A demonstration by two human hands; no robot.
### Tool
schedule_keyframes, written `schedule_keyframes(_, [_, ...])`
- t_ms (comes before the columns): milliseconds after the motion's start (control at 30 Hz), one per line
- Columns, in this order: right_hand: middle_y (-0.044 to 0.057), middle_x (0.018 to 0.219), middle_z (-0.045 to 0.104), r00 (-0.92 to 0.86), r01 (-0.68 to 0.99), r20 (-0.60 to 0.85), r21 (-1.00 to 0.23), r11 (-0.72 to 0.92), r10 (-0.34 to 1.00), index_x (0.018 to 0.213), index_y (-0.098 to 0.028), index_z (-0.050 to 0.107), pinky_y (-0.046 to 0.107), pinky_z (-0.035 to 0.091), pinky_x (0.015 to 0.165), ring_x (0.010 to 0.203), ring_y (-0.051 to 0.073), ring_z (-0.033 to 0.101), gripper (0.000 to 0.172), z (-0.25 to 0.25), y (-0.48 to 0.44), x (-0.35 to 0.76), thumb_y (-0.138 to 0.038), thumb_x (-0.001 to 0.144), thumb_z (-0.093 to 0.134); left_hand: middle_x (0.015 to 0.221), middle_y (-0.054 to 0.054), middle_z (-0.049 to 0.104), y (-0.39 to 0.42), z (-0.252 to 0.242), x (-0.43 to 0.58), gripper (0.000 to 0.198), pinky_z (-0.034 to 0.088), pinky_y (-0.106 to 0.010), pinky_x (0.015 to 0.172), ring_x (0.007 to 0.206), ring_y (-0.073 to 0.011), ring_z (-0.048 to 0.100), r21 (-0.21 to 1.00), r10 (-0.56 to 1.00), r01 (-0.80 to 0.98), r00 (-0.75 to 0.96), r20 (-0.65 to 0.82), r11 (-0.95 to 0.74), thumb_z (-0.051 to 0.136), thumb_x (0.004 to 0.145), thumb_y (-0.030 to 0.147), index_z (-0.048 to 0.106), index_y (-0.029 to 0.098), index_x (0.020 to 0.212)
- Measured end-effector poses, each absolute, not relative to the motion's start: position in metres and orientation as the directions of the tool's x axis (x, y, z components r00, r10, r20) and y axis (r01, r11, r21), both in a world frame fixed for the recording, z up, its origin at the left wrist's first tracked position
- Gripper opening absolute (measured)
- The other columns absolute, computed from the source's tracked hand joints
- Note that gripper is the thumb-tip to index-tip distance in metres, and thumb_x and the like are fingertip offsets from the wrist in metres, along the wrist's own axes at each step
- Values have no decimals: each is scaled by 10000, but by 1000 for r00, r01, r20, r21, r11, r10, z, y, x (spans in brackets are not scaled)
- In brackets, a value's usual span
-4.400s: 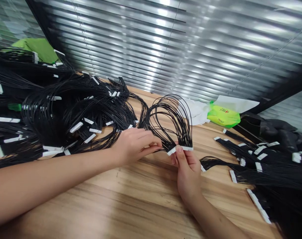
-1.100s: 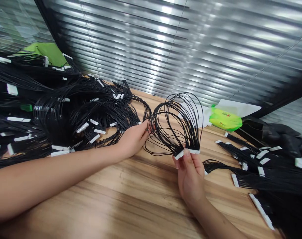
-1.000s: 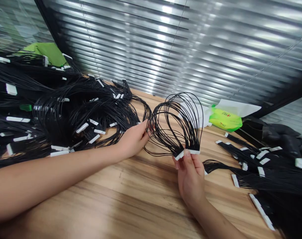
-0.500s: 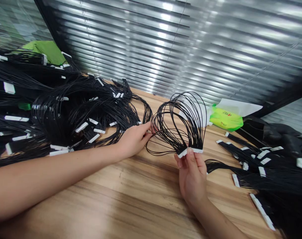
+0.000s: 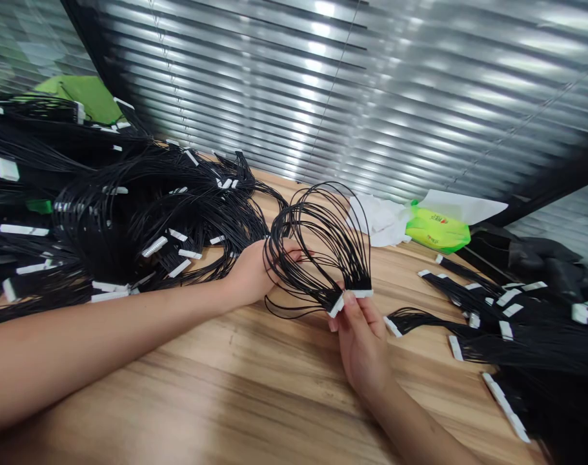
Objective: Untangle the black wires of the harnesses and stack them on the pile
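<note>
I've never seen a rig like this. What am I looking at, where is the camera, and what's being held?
No machine here: these are a person's own bare hands, seen from one camera worn on the head, looking forward and down. The right hand pinches two white connectors with looped black wires rising from them. The left hand lies among those loops. More wired connectors lie in a large heap and a smaller heap on the wooden table.

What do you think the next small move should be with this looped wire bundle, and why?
I would probably comb the left hand through the black wires, since it sits among the loops, the right hand pinches the white connectors, and some strands sag below.
</note>
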State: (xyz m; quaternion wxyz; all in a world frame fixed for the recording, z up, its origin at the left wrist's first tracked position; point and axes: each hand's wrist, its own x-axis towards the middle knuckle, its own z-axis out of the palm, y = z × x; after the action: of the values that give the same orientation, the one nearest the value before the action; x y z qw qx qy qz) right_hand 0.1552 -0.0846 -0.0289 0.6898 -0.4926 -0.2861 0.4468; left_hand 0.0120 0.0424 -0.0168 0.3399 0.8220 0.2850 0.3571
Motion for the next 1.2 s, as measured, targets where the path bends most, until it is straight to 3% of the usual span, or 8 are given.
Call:
schedule_keyframes(167, [-14,673,582,411,-324,-54,-942,91,910,832,-205,700,241,331,475,521,96,428,281,-30,-84,154,-470,740,697,899,-29,687,39,-5,12,266,460,-328,889,889,-165,613,641,606,197,608,514,-742,438,949,274,689,189,937])
schedule_keyframes(400, [-29,601,554,341,-323,-55,-944,62,938,834,-195,703,248,330,495,515,101,434,288,-31,-83,155,-471,753,691,1040,-35,677,41,-17,14,250,440,-344,1007,1047,-174,597,648,541,27,577,612,-762,442,938,221,680,224,1011])
schedule_keyframes(533, [-33,585,562,307,-319,-59,-947,45,950,824,-198,705,248,331,513,512,97,437,265,-33,-83,155,-457,771,682,1022,-24,695,45,-26,19,217,483,-330,967,998,-168,634,702,504,-84,637,584,-707,496,909,243,678,240,1027])
schedule_keyframes(633, [-27,595,576,265,-318,-60,-948,28,962,823,-200,710,246,335,520,523,100,444,257,-34,-83,156,-452,784,671,980,-36,707,45,-28,20,228,504,-335,928,957,-170,645,741,575,-70,583,574,-668,486,912,263,689,230,1009])
schedule_keyframes(767, [-26,599,584,216,-316,-72,-949,0,974,825,-204,715,245,363,546,527,99,450,256,-34,-83,156,-452,779,677,908,-61,707,44,-27,19,210,546,-315,765,808,-166,655,834,684,-78,534,497,-546,538,888,318,695,194,948])
schedule_keyframes(900, [-21,611,597,173,-339,-91,-940,-28,981,814,-210,716,246,380,548,541,110,473,271,-32,-83,156,-473,752,696,748,-50,684,41,-23,21,226,502,-270,604,660,-147,611,902,780,-26,492,386,-430,628,806,374,687,156,823])
schedule_keyframes(1200, [-15,641,608,80,-379,-137,-920,-97,987,851,-229,730,254,417,622,592,116,503,271,-35,-84,160,-482,759,693,745,-42,687,39,-12,19,235,506,-256,706,728,-148,625,928,791,26,532,302,-373,551,826,345,655,141,773])
